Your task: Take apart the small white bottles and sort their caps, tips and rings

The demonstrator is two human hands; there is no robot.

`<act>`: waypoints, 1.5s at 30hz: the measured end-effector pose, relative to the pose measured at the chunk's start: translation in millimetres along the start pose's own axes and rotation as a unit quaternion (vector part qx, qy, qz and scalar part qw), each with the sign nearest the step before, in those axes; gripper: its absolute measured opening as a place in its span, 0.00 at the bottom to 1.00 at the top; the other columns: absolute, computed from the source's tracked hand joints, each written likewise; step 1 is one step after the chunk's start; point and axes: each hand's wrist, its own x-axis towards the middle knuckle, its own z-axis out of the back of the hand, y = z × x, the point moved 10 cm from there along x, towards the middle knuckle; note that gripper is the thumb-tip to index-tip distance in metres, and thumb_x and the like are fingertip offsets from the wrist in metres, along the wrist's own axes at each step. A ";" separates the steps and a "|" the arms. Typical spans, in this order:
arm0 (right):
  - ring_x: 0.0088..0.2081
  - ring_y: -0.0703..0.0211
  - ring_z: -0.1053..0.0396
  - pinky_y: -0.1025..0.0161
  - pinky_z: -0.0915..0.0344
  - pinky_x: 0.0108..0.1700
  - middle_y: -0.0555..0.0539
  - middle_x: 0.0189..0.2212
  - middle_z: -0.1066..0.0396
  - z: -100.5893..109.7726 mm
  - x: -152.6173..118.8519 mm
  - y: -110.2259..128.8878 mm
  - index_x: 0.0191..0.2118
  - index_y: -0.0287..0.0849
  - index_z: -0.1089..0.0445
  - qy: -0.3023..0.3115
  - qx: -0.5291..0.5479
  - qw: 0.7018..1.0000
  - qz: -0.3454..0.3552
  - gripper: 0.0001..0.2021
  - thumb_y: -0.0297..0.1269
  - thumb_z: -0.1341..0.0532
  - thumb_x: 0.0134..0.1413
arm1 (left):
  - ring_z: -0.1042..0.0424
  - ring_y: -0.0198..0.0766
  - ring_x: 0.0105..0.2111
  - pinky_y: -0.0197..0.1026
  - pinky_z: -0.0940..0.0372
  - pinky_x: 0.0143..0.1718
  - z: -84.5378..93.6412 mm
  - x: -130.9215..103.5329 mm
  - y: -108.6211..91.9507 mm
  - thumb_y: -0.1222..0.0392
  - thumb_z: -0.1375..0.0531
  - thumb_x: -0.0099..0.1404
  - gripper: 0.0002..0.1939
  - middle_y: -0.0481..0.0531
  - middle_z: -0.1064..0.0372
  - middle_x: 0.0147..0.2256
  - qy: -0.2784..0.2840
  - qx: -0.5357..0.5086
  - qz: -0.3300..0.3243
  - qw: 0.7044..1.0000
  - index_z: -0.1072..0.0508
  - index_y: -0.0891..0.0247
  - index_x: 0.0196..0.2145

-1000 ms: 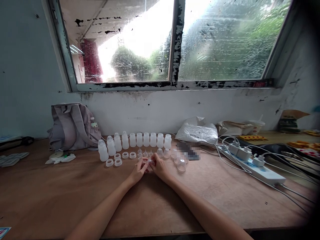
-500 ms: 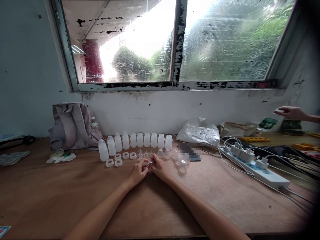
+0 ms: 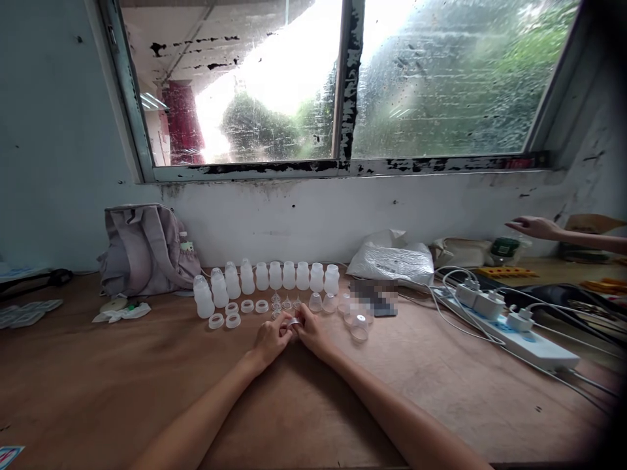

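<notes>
My left hand (image 3: 274, 337) and my right hand (image 3: 309, 331) meet at the middle of the table, fingers closed around a white bottle collar ring (image 3: 294, 322). Fingers partly cover the ring, and whether a teat sits in it I cannot tell. Just beyond my fingertips stand several clear silicone teats (image 3: 287, 301). Several more collar rings (image 3: 233, 320) lie to the left of my hands. Behind them runs a row of frosted baby bottles (image 3: 289, 276); those at the left end wear domed tops. Clear domed caps (image 3: 359, 329) are spread to the right.
A grey backpack (image 3: 142, 251) leans on the wall, with a crumpled tissue (image 3: 122, 312) in front. Right of the bottles lie a silver plastic bag (image 3: 392, 261), a partly blurred dark phone (image 3: 385, 307) and a white power strip (image 3: 533, 346) with cables. Another person's hand (image 3: 536, 228) reaches in at right.
My hands stay together on the ring, which now shows slightly more between the fingers. The other person's hand has moved left, and the green-labelled container near it now stands upright, apart from the hand.
</notes>
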 end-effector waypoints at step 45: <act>0.33 0.59 0.36 0.65 0.43 0.30 0.39 0.41 0.40 -82.7 137.0 16.7 0.43 0.40 0.44 0.071 -0.260 0.963 -0.020 0.10 0.33 0.54 0.56 | 0.35 0.30 0.14 0.31 0.42 0.13 58.7 -2.9 130.0 0.59 0.50 0.54 0.14 0.52 0.32 0.29 -0.306 -0.394 0.243 0.832 0.35 0.62 0.39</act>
